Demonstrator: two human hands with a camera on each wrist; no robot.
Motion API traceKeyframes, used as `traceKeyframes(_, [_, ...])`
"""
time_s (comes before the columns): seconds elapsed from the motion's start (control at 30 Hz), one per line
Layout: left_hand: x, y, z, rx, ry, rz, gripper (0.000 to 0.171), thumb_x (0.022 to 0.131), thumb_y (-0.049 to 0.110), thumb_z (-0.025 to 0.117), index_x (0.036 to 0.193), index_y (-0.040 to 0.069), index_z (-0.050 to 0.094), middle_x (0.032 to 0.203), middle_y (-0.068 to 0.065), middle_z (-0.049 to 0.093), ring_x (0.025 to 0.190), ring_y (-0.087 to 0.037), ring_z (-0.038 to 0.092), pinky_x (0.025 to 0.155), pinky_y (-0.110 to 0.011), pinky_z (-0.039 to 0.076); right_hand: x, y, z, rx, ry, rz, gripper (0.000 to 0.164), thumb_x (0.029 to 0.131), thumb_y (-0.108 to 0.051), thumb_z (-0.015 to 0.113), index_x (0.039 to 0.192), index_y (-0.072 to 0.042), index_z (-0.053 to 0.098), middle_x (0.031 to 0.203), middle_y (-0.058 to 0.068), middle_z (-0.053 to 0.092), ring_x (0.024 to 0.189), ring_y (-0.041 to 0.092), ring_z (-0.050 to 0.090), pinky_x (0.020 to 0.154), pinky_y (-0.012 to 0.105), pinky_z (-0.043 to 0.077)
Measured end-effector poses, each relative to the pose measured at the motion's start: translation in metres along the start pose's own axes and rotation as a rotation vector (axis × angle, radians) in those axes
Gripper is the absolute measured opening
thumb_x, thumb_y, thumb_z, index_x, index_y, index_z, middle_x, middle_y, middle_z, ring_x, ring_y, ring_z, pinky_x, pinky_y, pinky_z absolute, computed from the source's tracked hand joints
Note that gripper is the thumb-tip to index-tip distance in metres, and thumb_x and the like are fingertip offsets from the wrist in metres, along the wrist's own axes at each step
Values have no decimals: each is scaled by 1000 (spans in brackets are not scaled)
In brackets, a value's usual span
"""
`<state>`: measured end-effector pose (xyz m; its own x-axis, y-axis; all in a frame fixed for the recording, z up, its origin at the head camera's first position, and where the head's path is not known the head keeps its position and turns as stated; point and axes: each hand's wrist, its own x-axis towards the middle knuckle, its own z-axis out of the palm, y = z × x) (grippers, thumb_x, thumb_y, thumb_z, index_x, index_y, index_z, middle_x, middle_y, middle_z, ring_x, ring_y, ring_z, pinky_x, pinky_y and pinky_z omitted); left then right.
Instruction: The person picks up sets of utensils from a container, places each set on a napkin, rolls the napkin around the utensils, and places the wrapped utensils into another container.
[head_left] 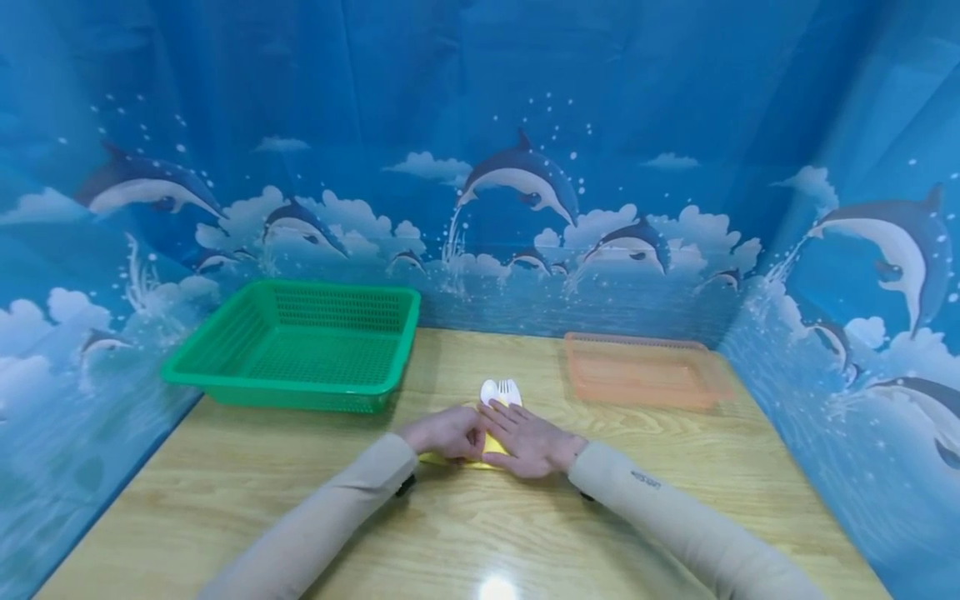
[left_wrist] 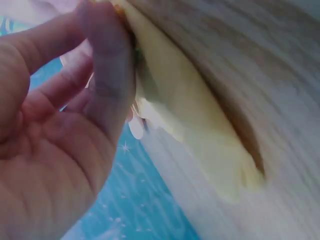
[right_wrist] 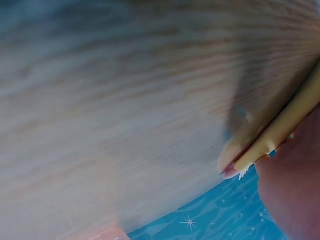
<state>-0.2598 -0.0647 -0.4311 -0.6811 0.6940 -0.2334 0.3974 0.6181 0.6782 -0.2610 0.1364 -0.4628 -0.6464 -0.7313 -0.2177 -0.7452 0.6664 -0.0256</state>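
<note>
A yellow cloth (head_left: 492,447) lies on the table near its middle, folded over a white spoon (head_left: 489,391) and a white fork (head_left: 511,392), whose heads stick out at the far end. My left hand (head_left: 450,434) pinches the cloth between thumb and fingers. In the left wrist view, a loose flap of the cloth (left_wrist: 195,120) trails from those fingertips along the wood. With fingers extended, my right hand (head_left: 529,442) rests flat across the folded part, just below the spoon and fork heads. The right wrist view shows the rounded folded edge of the cloth (right_wrist: 280,130) beside that hand.
A green plastic basket (head_left: 300,387) stands at the back left of the wooden table (head_left: 480,525). Farther right lies a shallow, see-through orange tray (head_left: 637,398). A blue curtain (head_left: 450,75) printed with dolphins rises behind the table and along both sides.
</note>
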Motion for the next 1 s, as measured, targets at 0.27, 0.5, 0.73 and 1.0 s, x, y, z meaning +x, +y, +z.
traceKeyframes(0.27, [0,-5,8,-127,-53,-133,13,86,5,72,76,4,64,61,-1,60,50,-10,58,51,-22,52,-9,2,-5,147,73,-74,63,104,-47,37,153,-8,30,163,9,21,150,24,20,121,43,23])
traceKeyframes(0.5, [2,-3,4,-126,-61,-164,19,89,13,72,73,6,62,58,-3,58,48,-12,57,49,-20,48,-12,13,-12,253,292,-120,31,91,-35,69,114,-13,69,115,-1,62,106,12,56,95,30,49])
traceKeyframes(0.73, [3,-3,2,-109,-59,-172,18,87,11,73,74,6,62,59,-3,59,49,-11,56,49,-18,46,-11,18,-14,397,220,-132,25,87,-32,74,105,-16,67,98,-6,60,88,6,52,79,23,48])
traceKeyframes(1.0, [1,-3,4,-86,-53,-161,19,86,10,74,72,6,61,58,-2,58,49,-11,56,48,-19,47,-9,24,-17,401,127,-148,41,78,-40,81,95,-14,55,81,-1,50,77,8,41,70,20,34])
